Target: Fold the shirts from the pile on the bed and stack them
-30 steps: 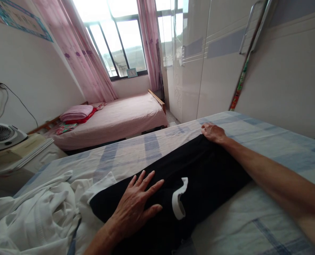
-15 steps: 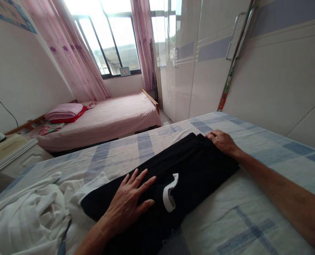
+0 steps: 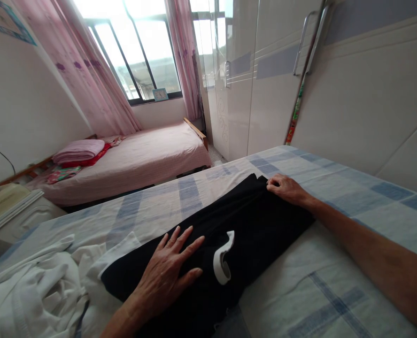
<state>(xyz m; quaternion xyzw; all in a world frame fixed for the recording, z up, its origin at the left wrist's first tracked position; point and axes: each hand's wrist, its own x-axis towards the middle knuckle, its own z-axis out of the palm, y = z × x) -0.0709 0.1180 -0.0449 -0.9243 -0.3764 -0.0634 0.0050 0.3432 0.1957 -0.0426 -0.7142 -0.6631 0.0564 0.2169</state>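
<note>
Black cloth [image 3: 250, 234], folded into a long flat shape, lies slantwise over the checked bed sheet [image 3: 152, 206]. My left hand [image 3: 171, 263] rests flat on its near left part with the fingers spread. At the far right end, my right hand [image 3: 288, 188] has its fingers closed on the cloth's edge. A curled white strip [image 3: 221, 263] sits on the black cloth, just right of my left thumb. Crumpled white fabric [image 3: 42, 286] lies to the left, partly against the black cloth. Whether the black cloth is a garment I cannot tell.
Beyond this bed stands a second bed with a pink sheet [image 3: 152, 150] and folded pink bedding [image 3: 80, 152]. A white wardrobe [image 3: 363, 94] rises along the right side. A white appliance or cabinet [image 3: 21, 211] stands at the left edge.
My right hand's fingers have curled more tightly at the cloth's far edge. The left hand stays flat in place. The view has shifted slightly.
</note>
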